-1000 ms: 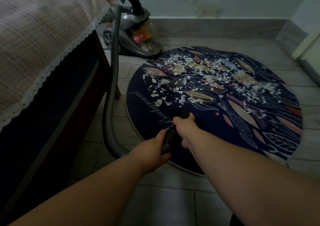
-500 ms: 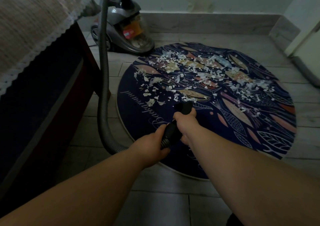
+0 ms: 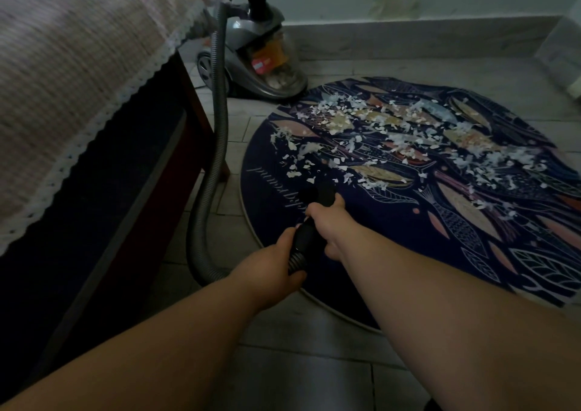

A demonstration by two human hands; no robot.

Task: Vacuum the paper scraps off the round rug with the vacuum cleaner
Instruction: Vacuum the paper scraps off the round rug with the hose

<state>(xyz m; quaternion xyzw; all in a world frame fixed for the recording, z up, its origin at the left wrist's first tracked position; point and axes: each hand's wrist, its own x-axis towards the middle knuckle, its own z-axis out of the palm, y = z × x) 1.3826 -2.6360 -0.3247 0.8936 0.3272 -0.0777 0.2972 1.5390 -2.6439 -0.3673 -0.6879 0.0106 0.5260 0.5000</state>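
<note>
A round dark blue rug with a fish pattern lies on the tiled floor. White paper scraps cover its far half. The grey canister vacuum cleaner stands beyond the rug's far left edge. Its ribbed grey hose loops down to a black nozzle tube held over the rug's near left part. My right hand grips the tube near its tip. My left hand grips it further back where the hose joins. The tip is just short of the nearest scraps.
A bed with a lace-edged cover and dark wooden frame fills the left side, close to the hose. A wall with a stone skirting runs along the back. Bare floor tiles lie in front of the rug.
The nozzle tip has shifted slightly left along the near edge of the scraps. Both hands keep the same grip. The view has panned a little.
</note>
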